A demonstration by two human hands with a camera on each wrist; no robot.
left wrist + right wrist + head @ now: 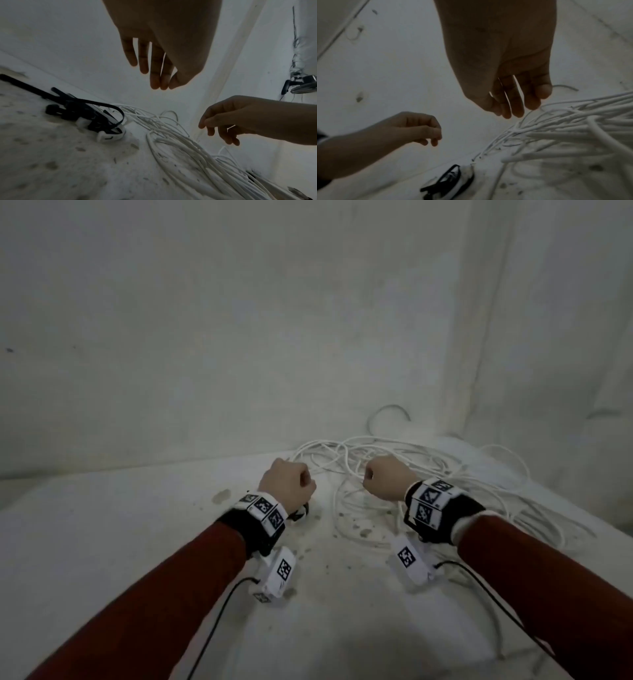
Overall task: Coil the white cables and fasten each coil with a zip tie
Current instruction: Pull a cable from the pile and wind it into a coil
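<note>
A tangle of white cables [394, 460] lies loose on the white table, spreading to the right [180, 146] [565, 128]. My left hand [291, 484] hovers at the tangle's left edge, fingers loosely curled, with nothing in it [161, 83] [426, 135]. My right hand [376, 475] hangs over the middle of the tangle, also loosely curled and empty [221, 129]; its fingertips [510, 113] are just short of a strand. A bundle of black zip ties [82, 111] lies in a small white holder [109, 138] below my left hand [301, 513] [447, 181].
The stained white table [137, 542] runs back to a pale wall [239, 337], with a wall corner behind the cables at the right. Black leads trail from both wrist units toward me. A dark clamp-like fixture [302, 85] hangs on the right wall.
</note>
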